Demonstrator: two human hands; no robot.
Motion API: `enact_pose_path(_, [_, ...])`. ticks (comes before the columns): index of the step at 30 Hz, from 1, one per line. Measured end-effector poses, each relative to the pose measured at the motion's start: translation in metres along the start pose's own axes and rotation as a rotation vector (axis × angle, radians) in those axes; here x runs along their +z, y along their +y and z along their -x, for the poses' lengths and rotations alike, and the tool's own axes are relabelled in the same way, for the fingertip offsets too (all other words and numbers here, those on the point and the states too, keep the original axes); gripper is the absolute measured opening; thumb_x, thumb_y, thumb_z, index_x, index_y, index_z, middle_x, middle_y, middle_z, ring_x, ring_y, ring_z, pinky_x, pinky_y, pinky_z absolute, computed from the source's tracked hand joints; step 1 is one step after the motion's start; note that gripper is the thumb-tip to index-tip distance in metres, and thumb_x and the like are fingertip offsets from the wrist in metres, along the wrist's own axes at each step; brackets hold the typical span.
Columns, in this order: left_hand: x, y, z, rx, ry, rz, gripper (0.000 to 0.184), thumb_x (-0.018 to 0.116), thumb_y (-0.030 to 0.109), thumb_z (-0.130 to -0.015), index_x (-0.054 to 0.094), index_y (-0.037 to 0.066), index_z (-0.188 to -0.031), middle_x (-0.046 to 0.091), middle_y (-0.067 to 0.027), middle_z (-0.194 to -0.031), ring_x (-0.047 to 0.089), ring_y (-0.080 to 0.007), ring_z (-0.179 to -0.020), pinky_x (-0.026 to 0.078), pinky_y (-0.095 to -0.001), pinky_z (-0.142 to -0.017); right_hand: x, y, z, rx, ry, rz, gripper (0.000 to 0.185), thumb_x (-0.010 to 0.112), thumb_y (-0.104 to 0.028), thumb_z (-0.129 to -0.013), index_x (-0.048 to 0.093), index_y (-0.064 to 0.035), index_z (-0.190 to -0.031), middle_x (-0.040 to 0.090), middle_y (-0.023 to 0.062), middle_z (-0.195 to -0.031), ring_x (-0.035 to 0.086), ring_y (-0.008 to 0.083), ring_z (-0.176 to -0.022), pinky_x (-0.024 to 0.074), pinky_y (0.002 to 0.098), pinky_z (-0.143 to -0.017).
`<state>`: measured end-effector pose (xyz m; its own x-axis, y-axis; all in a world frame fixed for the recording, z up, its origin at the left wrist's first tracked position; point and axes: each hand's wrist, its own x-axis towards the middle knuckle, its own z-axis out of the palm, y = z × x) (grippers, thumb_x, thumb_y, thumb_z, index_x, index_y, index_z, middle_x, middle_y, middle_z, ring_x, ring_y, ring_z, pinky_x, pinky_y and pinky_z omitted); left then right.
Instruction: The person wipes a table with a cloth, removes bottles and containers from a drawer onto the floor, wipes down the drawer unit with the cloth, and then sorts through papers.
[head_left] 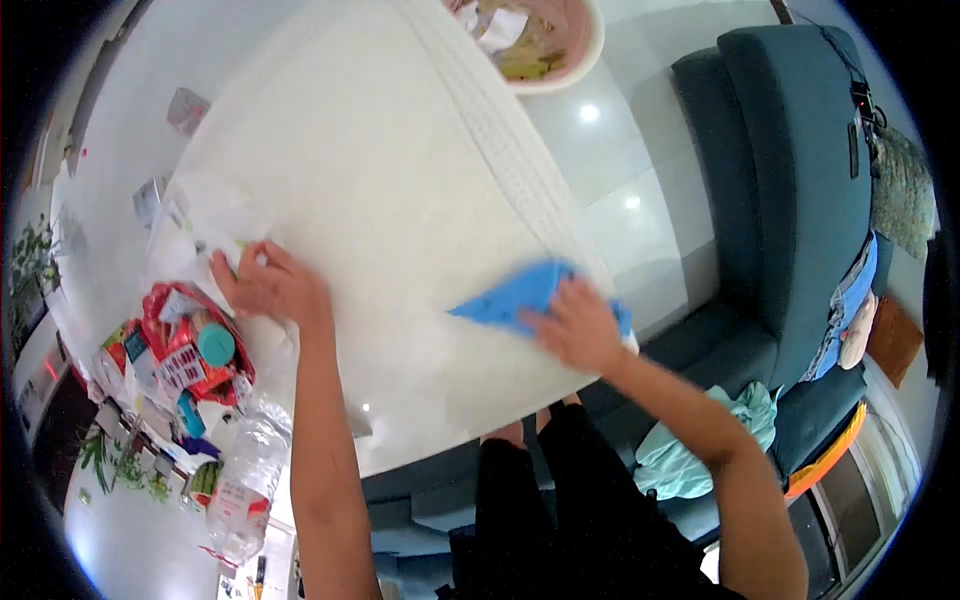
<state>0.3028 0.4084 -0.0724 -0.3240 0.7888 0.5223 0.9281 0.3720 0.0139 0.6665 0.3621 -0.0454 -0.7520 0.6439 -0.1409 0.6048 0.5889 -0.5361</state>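
My right hand (575, 330) presses on a crumpled blue cloth (515, 295) on the white-covered table (400, 200), near its right edge. The hand is slightly blurred, and its fingers grip the cloth. On the table's left side, my left hand (270, 285) has bent fingers spread apart at the edge of some clear plastic (215, 205). Nothing can be made out inside that hand. Below and left of it sits a red bag (160, 310) packed with items, including a teal-lidded jar (215, 345).
A large clear bottle (240, 500) lies at the lower left. Beyond the far right edge stands a pink bin (575, 50) with waste inside. A dark sofa (800, 150) runs along the right, with a light green cloth (690, 450) on its near part.
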Motion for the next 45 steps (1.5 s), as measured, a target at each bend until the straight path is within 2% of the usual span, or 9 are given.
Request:
enact_pose_path(4, [0.003, -0.003, 0.001, -0.022, 0.001, 0.029, 0.019, 0.053, 0.019, -0.089, 0.055, 0.006, -0.103, 0.038, -0.0206, -0.132, 0.032, -0.0315, -0.124, 0.022, -0.0489, -0.100, -0.019, 0.006, -0.122, 0.296, 0.393, 0.215, 0.045, 0.059, -0.029, -0.080, 0.053, -0.0180, -0.123, 0.046, 0.0144, -0.128, 0.034, 0.0373, -0.126, 0.0260, 0.0506, -0.105])
enact_pose_path(14, [-0.105, 0.011, 0.043, 0.055, 0.040, 0.364, 0.027, 0.053, 0.016, -0.086, 0.059, 0.011, -0.112, 0.034, -0.0213, -0.138, 0.029, -0.0374, -0.129, 0.018, -0.0498, -0.107, 0.049, -0.063, 0.056, -0.046, -0.096, 0.073, 0.047, 0.058, -0.029, -0.078, 0.055, -0.0232, -0.124, 0.040, 0.0099, -0.140, 0.032, 0.0366, -0.130, 0.0198, 0.0540, -0.107])
enact_pose_path(17, [-0.161, 0.001, 0.113, -0.082, -0.053, 0.630, 0.028, 0.046, 0.016, -0.092, 0.057, 0.002, -0.114, 0.033, -0.0211, -0.138, 0.033, -0.0358, -0.128, 0.027, -0.0441, -0.104, 0.088, -0.114, 0.026, 0.038, 0.168, 0.119, 0.046, 0.061, -0.029, -0.077, 0.055, -0.0218, -0.122, 0.039, 0.0062, -0.141, 0.033, 0.0320, -0.129, 0.0214, 0.0520, -0.108])
enact_pose_path(24, [-0.254, -0.020, 0.251, -0.530, -0.244, 0.642, 0.022, 0.044, 0.010, -0.091, 0.058, -0.001, -0.105, 0.042, -0.0195, -0.129, 0.040, -0.0321, -0.119, 0.033, -0.0423, -0.096, 0.164, -0.249, 0.007, -0.372, -0.113, -0.084, 0.047, 0.054, -0.029, -0.077, 0.056, -0.0135, -0.121, 0.037, 0.0058, -0.143, 0.028, 0.0276, -0.134, 0.0201, 0.0441, -0.111])
enact_pose_path(27, [-0.258, -0.016, 0.265, -0.512, -0.340, 0.661, 0.022, 0.043, 0.008, -0.091, 0.056, -0.001, -0.107, 0.040, -0.0175, -0.131, 0.038, -0.0294, -0.119, 0.033, -0.0405, -0.097, 0.120, -0.178, 0.050, -0.090, 0.058, -0.269, 0.039, 0.054, -0.023, -0.080, 0.058, -0.0179, -0.119, 0.041, 0.0083, -0.140, 0.034, 0.0313, -0.130, 0.0253, 0.0443, -0.108])
enact_pose_path(30, [-0.251, -0.001, 0.261, -0.506, -0.403, 0.712, 0.023, 0.044, 0.003, -0.089, 0.056, -0.001, -0.108, 0.040, -0.0165, -0.132, 0.037, -0.0292, -0.121, 0.033, -0.0404, -0.098, 0.091, -0.067, 0.065, 0.176, 0.381, 0.251, 0.048, 0.060, -0.011, -0.075, 0.055, -0.0145, -0.123, 0.036, 0.0153, -0.143, 0.030, 0.0395, -0.132, 0.0264, 0.0519, -0.105])
enact_pose_path(33, [-0.240, 0.024, 0.248, -0.447, -0.451, 0.752, 0.023, 0.044, 0.003, -0.088, 0.057, 0.000, -0.108, 0.041, -0.0162, -0.131, 0.037, -0.0290, -0.121, 0.033, -0.0399, -0.097, 0.039, 0.019, -0.007, 0.224, 0.462, 0.405, 0.046, 0.050, -0.029, -0.090, 0.045, -0.0187, -0.134, 0.026, 0.0194, -0.146, 0.021, 0.0452, -0.133, 0.0210, 0.0523, -0.107])
enact_pose_path(35, [-0.223, 0.042, 0.234, -0.385, -0.429, 0.781, 0.023, 0.045, 0.003, -0.088, 0.058, 0.000, -0.107, 0.042, -0.0148, -0.130, 0.037, -0.0287, -0.120, 0.034, -0.0392, -0.097, 0.021, 0.054, -0.071, 0.246, 0.589, 0.470, 0.040, 0.049, -0.030, -0.090, 0.049, -0.0220, -0.129, 0.038, 0.0222, -0.137, 0.043, 0.0475, -0.114, 0.0381, 0.0521, -0.093])
enact_pose_path(45, [-0.138, 0.167, 0.155, -0.149, -0.390, 0.760, 0.024, 0.046, 0.012, -0.091, 0.057, 0.002, -0.111, 0.045, -0.0139, -0.128, 0.040, -0.0295, -0.119, 0.034, -0.0403, -0.098, 0.042, -0.007, 0.109, 0.625, 0.501, 0.134, 0.046, 0.060, -0.012, -0.081, 0.050, -0.0180, -0.125, 0.049, 0.0237, -0.121, 0.052, 0.0406, -0.101, 0.0433, 0.0477, -0.082])
